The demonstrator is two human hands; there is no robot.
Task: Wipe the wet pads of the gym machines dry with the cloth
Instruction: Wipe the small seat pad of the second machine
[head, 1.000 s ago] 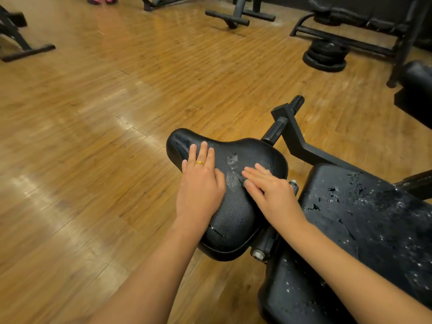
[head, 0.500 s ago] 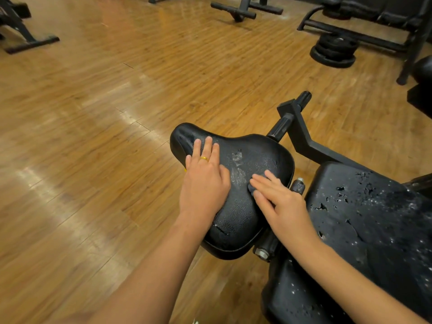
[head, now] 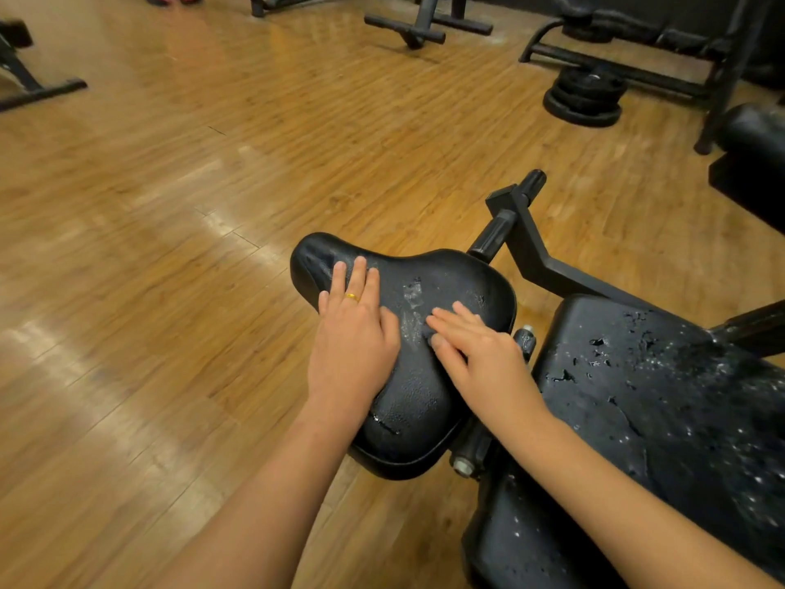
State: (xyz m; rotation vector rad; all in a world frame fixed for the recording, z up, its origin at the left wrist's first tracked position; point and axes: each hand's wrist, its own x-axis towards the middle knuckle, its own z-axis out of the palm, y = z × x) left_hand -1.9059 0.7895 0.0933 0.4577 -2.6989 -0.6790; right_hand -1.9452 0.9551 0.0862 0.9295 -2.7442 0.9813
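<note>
A small black saddle-shaped seat pad (head: 450, 274) sits in the middle of the head view, with a wet smear (head: 412, 295) at its centre. My left hand (head: 354, 346), wearing a gold ring, lies flat on the pad's left side with straight fingers. My right hand (head: 480, 354) lies flat on the right side, fingers straight and pointing left at the smear. A dark bit shows under its fingertips; whether that is the cloth I cannot tell. A larger black pad (head: 662, 397) to the right is dotted with water drops.
A black steel frame arm (head: 535, 252) with handle grips rises behind the seat. Stacked weight plates (head: 584, 97) and a rack stand at the back right. Machine feet (head: 408, 31) stand on the wooden floor (head: 170, 248) at the back.
My right hand has slid slightly left over the seat pad toward the smear. My left hand stays where it was on the pad.
</note>
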